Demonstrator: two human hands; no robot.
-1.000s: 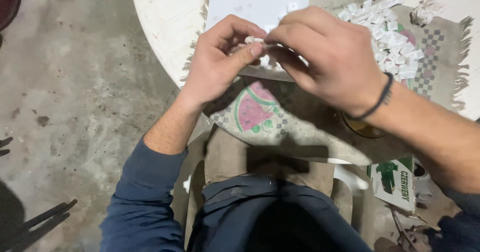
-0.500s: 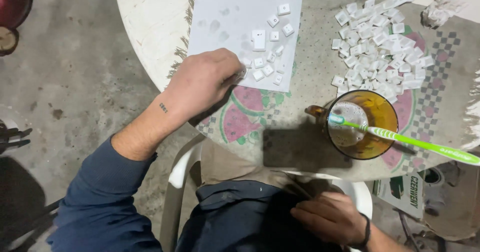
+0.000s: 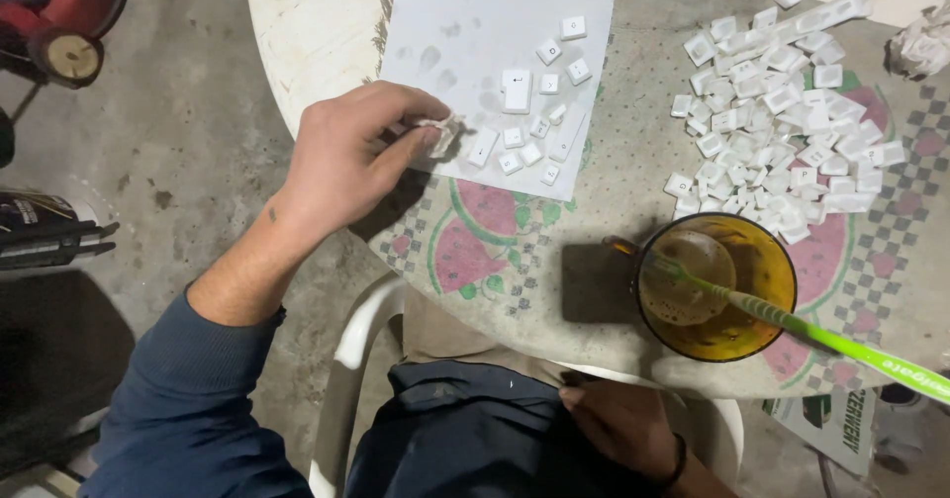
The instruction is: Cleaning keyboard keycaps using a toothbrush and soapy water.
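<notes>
— White keycaps everywhere, and we've got our left hand (image 3: 346, 162) pinching a small crumpled wad (image 3: 435, 134) at the edge of the paper sheet (image 3: 485, 23), grip clamped on it between thumb and fingertips.

— Looks to us like the wiping stage: a cap gets rubbed dry and laid out on the sheet. Where's our right hand (image 3: 618, 424)?

— Down in our lap, below the tabletop (image 3: 594, 261). Whether its grip is closed we can't tell; the fingers are tucked out of sight.

— So the next move, we'd judge, calls for that hand to come up and pick another cap from the pile (image 3: 782, 112) on the right.

— Count with us: about a dozen keycaps (image 3: 534, 102) on the sheet, one of them larger. The heap is far too many to count, dozens at least.

— One amber cup (image 3: 717, 285) of murky liquid, one green toothbrush (image 3: 821, 335) resting across it, one more crumpled wad (image 3: 920, 43) at the far right.
</notes>
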